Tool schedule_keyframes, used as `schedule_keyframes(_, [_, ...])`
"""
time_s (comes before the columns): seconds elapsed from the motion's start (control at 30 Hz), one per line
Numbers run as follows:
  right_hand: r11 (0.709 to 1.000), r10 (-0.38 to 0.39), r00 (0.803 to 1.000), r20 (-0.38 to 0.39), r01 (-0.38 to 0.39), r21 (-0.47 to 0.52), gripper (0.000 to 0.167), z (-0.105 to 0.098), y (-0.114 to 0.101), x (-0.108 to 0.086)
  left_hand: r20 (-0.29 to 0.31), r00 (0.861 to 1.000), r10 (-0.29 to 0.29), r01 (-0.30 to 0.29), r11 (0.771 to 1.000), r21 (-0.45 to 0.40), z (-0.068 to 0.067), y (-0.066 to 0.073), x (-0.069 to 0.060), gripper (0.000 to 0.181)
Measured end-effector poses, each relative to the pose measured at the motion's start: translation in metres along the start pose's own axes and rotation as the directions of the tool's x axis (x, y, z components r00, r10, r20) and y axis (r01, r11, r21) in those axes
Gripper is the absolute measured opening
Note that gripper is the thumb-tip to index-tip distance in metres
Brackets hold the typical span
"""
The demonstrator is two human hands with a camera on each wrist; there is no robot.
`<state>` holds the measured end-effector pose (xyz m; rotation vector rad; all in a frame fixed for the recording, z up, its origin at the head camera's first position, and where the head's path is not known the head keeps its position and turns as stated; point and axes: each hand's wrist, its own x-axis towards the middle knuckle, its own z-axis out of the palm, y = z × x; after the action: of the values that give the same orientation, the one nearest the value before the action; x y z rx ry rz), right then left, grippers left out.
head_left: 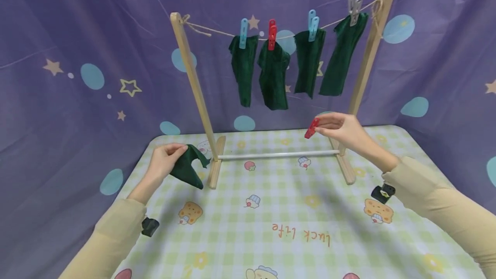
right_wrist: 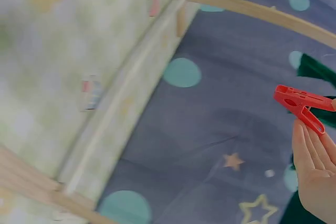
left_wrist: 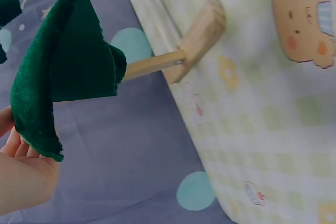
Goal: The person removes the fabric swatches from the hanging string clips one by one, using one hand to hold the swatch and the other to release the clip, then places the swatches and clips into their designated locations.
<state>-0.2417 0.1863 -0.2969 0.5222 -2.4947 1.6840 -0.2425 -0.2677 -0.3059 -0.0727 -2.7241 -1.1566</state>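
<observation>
My left hand pinches a dark green piece of cloth by its upper edge, left of the wooden rack's left post. The cloth hangs in folds; in the left wrist view the green cloth spreads above the fingers. My right hand pinches a red clothespin between thumb and fingers, in front of the rack's right post and below the hanging cloths. In the right wrist view the red clothespin points away from the fingertips.
A string spans the rack's posts. Several green cloths hang there from blue clothespins, a red clothespin and a grey clothespin. A white bar joins the feet on the checkered tablecloth. Behind hangs a purple curtain.
</observation>
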Motion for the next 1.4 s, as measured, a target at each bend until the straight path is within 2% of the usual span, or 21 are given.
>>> schedule_keyframes(0.23, [0.993,0.117,0.992,0.051,-0.116,-0.019,0.043,0.001,0.032,-0.018,0.029,0.998,-0.051,0.051,0.999,0.008,0.002,-0.017,-0.003,0.043])
schedule_keyframes(0.4, [0.988,0.153,0.985,0.085,-0.152,-0.012,0.041,0.007,0.058,-0.027,0.02,0.996,-0.085,0.085,0.996,0.003,0.005,-0.032,-0.006,0.043])
schedule_keyframes(0.67, [0.978,0.208,0.973,0.102,-0.205,-0.04,0.043,0.012,0.091,-0.039,0.053,0.987,-0.154,0.156,0.987,-0.028,0.01,-0.049,-0.007,0.046])
schedule_keyframes(1.1, [0.958,0.271,0.96,0.069,-0.262,-0.117,0.042,0.008,0.127,-0.04,0.087,0.981,-0.175,0.179,0.983,-0.037,0.012,-0.062,0.01,0.045])
schedule_keyframes(1.4, [0.952,0.291,0.955,0.064,-0.282,-0.116,0.04,0.011,0.142,-0.039,0.155,0.97,-0.187,0.192,0.981,-0.024,0.015,-0.077,0.007,0.045])
